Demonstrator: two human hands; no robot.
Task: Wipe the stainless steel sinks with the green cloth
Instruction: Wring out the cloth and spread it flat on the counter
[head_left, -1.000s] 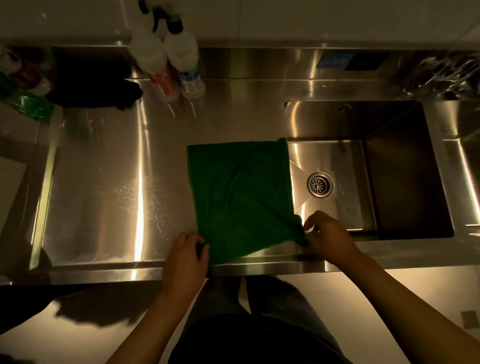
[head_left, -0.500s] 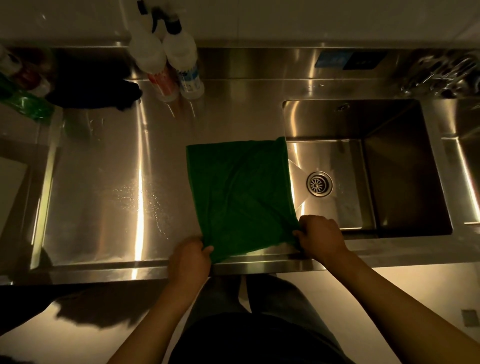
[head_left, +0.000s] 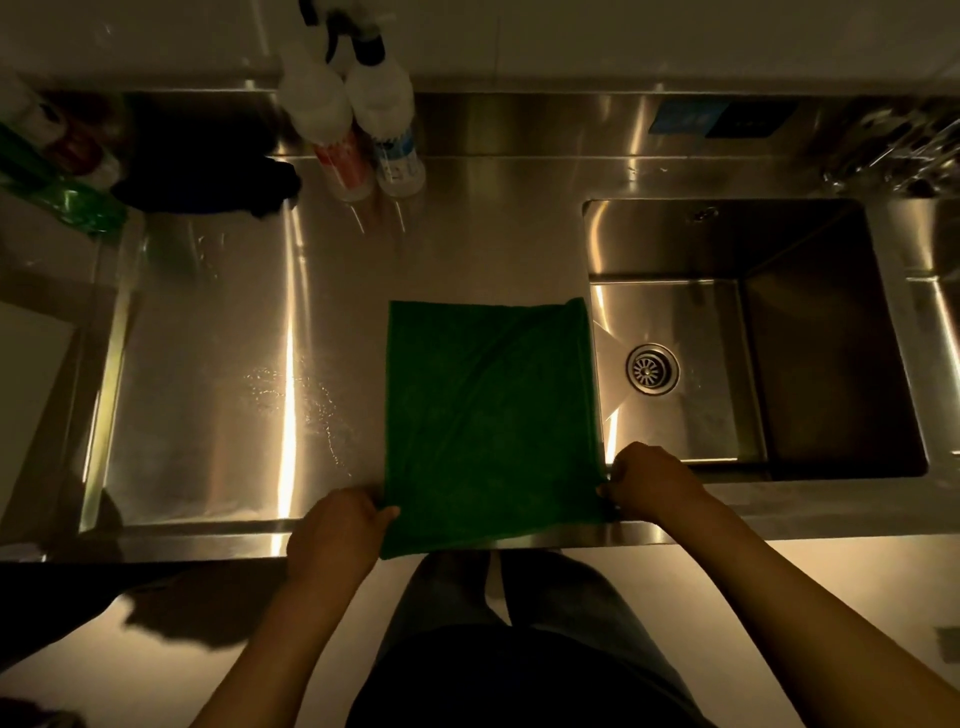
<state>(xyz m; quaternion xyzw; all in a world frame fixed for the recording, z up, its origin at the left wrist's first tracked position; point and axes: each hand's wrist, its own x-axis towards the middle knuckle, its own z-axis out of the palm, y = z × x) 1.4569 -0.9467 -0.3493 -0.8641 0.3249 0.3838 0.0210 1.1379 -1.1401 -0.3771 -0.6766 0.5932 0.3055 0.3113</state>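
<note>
I see the green cloth (head_left: 488, 415) spread flat on the steel counter (head_left: 498, 234), between the shallow basin (head_left: 208, 364) on the left and the deep sink (head_left: 675, 244) on the right. Its right edge lies along the sink's rim and its near edge hangs just over the counter front. The left hand (head_left: 337, 535) pinches the near left corner, thumb on top. The right hand (head_left: 652, 483) has curled fingers closed on the near right corner, though in this dim light I can't make out each finger. I read the two-corner hold as a way to keep the cloth taut and square, ready for folding or dragging toward the sink.

The sink holds only its drain (head_left: 652, 369), with no water that I can see. The shallow basin shows scattered droplets. Two spray bottles (head_left: 384, 114) stand at the back wall, how full I can't tell, and a black rag (head_left: 208, 171) lies beside them.
</note>
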